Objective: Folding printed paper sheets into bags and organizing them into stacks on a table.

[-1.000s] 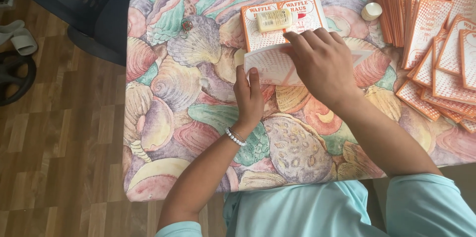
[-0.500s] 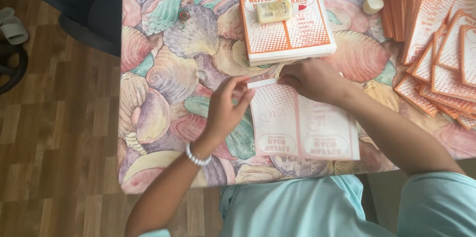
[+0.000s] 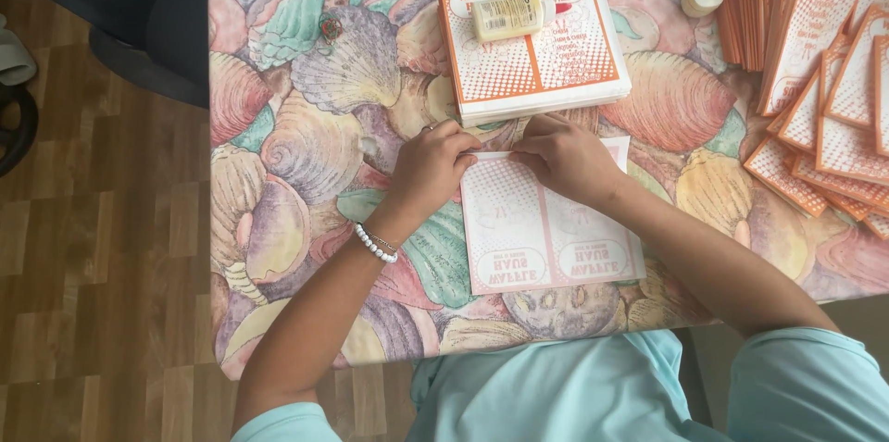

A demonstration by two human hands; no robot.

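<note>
Paper bag sheet (image 3: 546, 229) flat near table's (image 3: 278, 220) front edge; left hand (image 3: 431, 164), right hand (image 3: 565, 160) fingertips pinching top flap. Crease evenly, keep edges aligned.

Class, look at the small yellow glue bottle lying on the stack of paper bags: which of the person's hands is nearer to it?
Left, narrowly. The left hand sits below the glue bottle, slightly leftward; the right hand sits below it, further rightward. Both press the flat paper bag.
</note>
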